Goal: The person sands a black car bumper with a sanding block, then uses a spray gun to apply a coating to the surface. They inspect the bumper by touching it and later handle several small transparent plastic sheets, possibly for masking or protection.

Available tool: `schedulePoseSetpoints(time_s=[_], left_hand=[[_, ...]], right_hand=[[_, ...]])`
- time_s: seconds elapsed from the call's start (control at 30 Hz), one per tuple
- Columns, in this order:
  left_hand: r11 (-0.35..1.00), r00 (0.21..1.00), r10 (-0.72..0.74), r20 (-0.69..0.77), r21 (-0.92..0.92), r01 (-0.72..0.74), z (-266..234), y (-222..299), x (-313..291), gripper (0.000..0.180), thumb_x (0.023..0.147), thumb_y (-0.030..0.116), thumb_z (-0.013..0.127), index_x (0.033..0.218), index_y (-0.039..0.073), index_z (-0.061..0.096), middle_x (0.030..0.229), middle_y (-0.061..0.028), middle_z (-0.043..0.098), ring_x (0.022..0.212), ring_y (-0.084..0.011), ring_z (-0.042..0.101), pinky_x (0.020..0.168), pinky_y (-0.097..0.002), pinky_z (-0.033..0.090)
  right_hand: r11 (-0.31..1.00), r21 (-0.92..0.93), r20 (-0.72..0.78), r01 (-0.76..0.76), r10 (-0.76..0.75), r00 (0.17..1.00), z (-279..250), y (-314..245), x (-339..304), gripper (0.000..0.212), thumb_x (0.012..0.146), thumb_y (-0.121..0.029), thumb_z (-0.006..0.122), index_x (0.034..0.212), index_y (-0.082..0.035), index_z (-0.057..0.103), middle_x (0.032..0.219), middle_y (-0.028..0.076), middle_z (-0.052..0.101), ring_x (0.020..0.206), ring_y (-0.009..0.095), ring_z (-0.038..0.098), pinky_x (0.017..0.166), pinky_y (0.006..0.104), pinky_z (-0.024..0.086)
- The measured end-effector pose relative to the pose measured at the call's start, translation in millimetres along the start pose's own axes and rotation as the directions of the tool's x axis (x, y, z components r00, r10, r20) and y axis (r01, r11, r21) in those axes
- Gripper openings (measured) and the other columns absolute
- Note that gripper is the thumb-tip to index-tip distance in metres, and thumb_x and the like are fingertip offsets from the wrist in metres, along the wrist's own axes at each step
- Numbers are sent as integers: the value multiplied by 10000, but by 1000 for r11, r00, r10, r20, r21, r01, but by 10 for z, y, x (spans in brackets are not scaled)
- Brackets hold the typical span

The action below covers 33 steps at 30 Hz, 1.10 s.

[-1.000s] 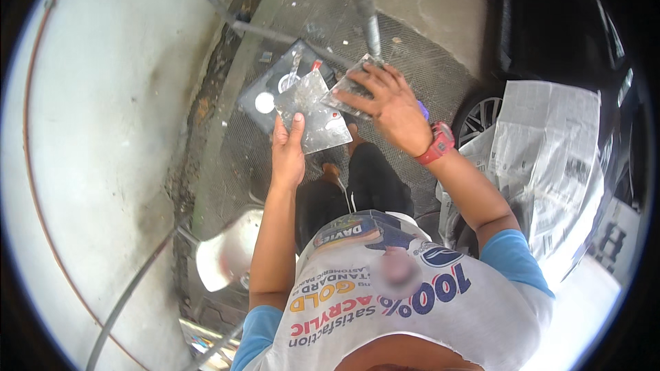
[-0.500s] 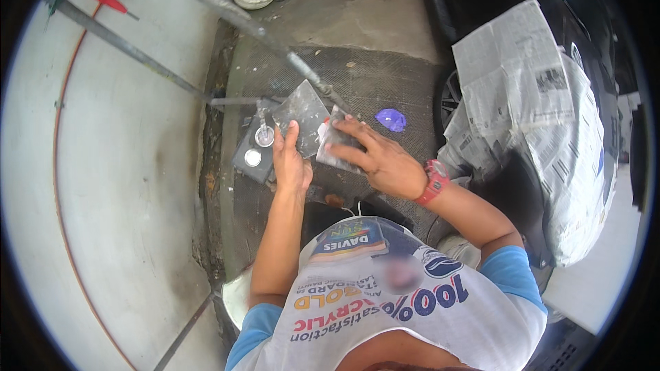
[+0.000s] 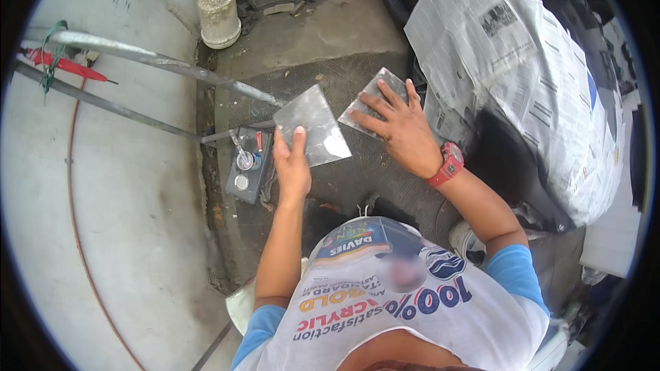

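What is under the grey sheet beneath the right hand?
The right hand presses a grey sheet flat on the dark textured mat. Only mat shows around its edges; whatever lies directly beneath is covered.

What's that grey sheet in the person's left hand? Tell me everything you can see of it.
The grey sheet is thin, flat and roughly square, dull grey like sandpaper or worn metal, with a pale smudge near its lower right corner. It is held up, tilted, above the dark mat. The left hand grips its lower edge, thumb on the face. A similar sheet lies just to its right under the right hand; whether the two touch is unclear.
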<state>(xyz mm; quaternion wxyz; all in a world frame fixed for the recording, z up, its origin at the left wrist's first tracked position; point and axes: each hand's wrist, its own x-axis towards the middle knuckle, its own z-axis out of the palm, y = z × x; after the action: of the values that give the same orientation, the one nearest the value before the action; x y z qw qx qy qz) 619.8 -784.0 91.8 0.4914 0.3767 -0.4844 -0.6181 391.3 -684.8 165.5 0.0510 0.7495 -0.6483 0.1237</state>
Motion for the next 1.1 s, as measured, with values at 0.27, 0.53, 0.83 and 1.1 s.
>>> schedulePoseSetpoints(time_s=[0.27,0.53,0.83,1.1], left_hand=[[982,987,-16,-158,-186,-14,382,-4,20,407,1128,180,569,1485,-4,505,1380,-129,646,1204,-207,629,1089,-364,471],[933,979,-181,94,-298,201,780,186,125,395,1106,146,598,1477,29,522,1376,-96,654,1212,-192,653,1074,-375,523],[936,947,-204,248,-235,263,805,205,699,468,1119,196,587,1529,2,470,1414,-134,626,1285,-212,621,1123,-378,494],[959,850,-130,511,-153,239,587,201,1179,502,1146,226,572,1575,16,417,1526,-136,533,1363,-199,547,1180,-373,417]], right_hand=[[981,150,38,126,-134,990,-251,99,-418,699,832,-12,703,1454,-326,649,1586,37,540,1592,331,366,1287,728,168],[931,342,-10,-128,140,990,44,311,-377,729,891,45,634,1573,-146,460,1583,213,475,1378,475,583,957,501,621],[-285,954,232,-94,504,832,-63,-19,-87,586,1014,48,581,1573,-44,429,1456,96,605,1333,242,626,1170,403,471],[602,528,-87,-599,740,667,-187,-231,152,600,871,68,643,1434,-134,675,1368,122,705,1327,379,642,1148,439,483]])
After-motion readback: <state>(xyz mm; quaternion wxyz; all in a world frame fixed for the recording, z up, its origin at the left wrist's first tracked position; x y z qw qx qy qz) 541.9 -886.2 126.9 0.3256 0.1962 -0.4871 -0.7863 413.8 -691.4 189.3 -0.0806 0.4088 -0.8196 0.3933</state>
